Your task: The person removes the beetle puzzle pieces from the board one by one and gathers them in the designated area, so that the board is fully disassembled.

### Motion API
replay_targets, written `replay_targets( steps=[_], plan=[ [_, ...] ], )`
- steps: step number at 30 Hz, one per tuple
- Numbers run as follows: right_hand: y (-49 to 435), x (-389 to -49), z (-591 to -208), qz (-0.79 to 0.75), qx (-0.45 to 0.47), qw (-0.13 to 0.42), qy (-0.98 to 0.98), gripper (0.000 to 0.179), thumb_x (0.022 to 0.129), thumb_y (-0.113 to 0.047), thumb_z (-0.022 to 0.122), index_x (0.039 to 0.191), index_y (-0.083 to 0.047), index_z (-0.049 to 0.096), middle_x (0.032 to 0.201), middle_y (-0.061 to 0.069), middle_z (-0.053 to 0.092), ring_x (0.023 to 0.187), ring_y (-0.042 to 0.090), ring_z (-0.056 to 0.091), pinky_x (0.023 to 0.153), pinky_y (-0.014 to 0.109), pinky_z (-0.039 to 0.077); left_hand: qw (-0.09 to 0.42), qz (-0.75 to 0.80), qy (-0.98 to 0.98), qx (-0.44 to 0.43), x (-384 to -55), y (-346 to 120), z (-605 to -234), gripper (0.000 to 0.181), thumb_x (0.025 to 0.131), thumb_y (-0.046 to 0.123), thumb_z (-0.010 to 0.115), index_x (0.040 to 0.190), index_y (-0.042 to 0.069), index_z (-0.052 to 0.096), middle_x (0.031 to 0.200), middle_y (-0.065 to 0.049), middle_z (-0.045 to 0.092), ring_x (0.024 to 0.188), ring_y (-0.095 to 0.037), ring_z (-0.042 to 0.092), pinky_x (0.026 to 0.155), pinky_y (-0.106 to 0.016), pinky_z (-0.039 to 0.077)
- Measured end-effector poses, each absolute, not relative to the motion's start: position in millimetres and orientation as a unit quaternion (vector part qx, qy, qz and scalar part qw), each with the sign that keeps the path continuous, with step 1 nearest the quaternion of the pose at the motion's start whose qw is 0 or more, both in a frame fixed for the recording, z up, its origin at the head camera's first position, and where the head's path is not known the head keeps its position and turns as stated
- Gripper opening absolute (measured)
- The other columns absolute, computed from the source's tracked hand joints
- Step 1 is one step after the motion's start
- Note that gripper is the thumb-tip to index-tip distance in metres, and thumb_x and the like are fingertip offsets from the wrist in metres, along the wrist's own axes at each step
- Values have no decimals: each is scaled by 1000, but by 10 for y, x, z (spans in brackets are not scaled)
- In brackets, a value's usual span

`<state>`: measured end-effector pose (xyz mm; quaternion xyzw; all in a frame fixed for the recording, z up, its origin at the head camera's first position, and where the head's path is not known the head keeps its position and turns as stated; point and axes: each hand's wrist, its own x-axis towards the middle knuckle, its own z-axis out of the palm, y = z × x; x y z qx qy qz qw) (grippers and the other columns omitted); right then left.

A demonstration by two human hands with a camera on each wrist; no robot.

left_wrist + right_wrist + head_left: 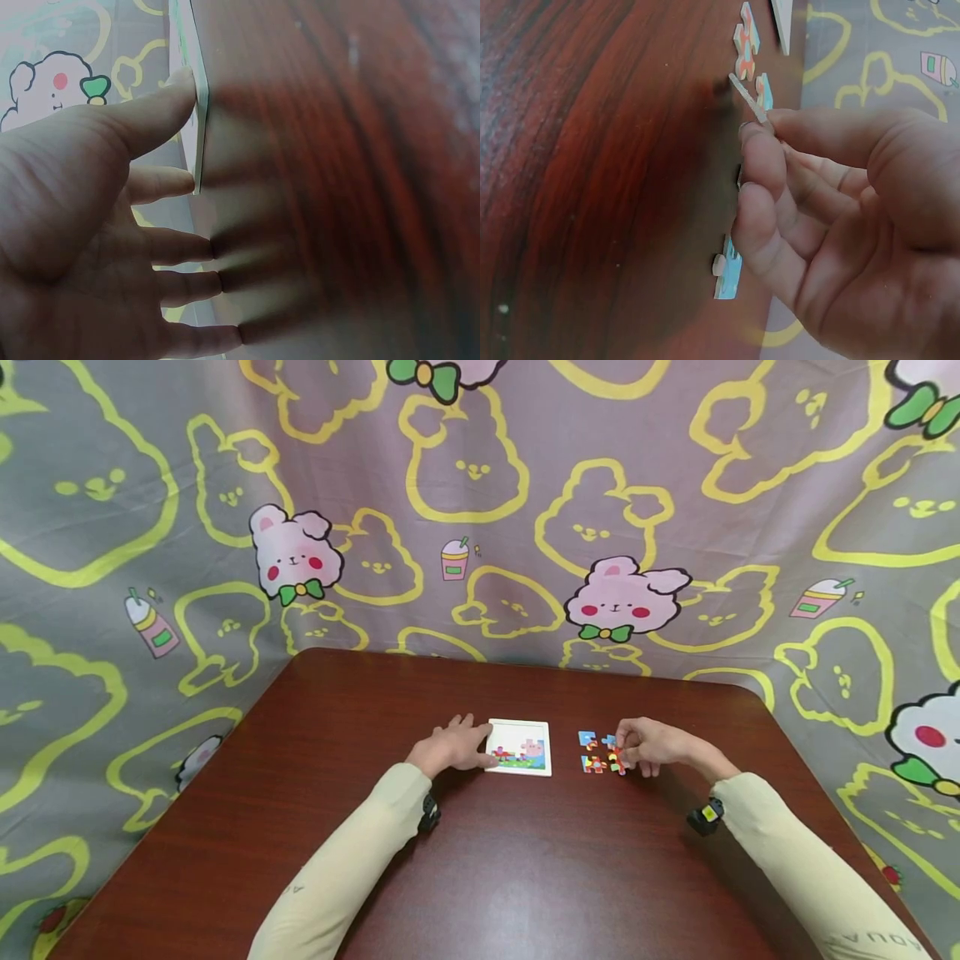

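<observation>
My left hand [450,747] lies at the left side of a square white puzzle board [517,732]. In the left wrist view its thumb and index fingertip touch the board's edge [201,120], while the other fingers stretch straight down to the table. Inside the board, the lower part is filled with pieces showing a pink cartoon pig and green grass [532,748]. Right of the board, my right hand [654,743] pinches a thin jigsaw piece [748,99] between thumb and fingertips, held edge-on and tilted just over the table.
Several loose jigsaw pieces lie by the right hand, among them a blue one [587,740] and a red-and-yellow one [593,765]. One light blue piece [728,274] shows below the fingers. A patterned curtain [480,510] hangs behind the brown table [525,860].
</observation>
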<state>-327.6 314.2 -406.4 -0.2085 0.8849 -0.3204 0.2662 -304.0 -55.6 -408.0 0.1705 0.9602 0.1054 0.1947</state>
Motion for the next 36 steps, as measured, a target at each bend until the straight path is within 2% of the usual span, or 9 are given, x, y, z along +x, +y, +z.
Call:
replay_targets(
  steps=[6, 16, 24, 36],
  plan=[
    [3161, -3275, -4091, -322, -184, 290, 882, 8, 98, -2, 53, 100, 2, 47, 73, 10, 59, 48, 17, 57, 44, 31, 51, 194, 109, 960, 172, -3047, -561, -4081, 72, 97, 50, 54, 157, 23, 25, 164, -17, 15, 152, -39, 10, 119, -62, 17],
    [3114, -3267, -4094, -281, -164, 279, 903, 15, 97, -10, 60, 92, -2, 48, 68, 9, 58, 46, 16, 57, 44, 31, 51, 192, 107, 960, 171, -3046, -558, -4093, 73, 97, 50, 55, 157, 22, 26, 164, -17, 15, 152, -39, 11, 119, -62, 17],
    [3042, -3318, -4045, -232, -188, 247, 922, 16, 96, -17, 63, 95, -5, 53, 65, 7, 57, 47, 17, 57, 46, 34, 53, 190, 111, 960, 175, -3055, -556, -4105, 72, 97, 50, 55, 157, 22, 26, 164, -17, 15, 152, -39, 10, 119, -62, 17],
    [2795, -3331, -3976, -290, -219, 189, 912, 14, 95, -17, 65, 95, -6, 58, 74, 10, 59, 54, 25, 60, 51, 40, 56, 188, 113, 960, 175, -3044, -571, -4103, 72, 97, 49, 56, 157, 22, 26, 164, -17, 15, 152, -39, 10, 119, -62, 17]
  ],
)
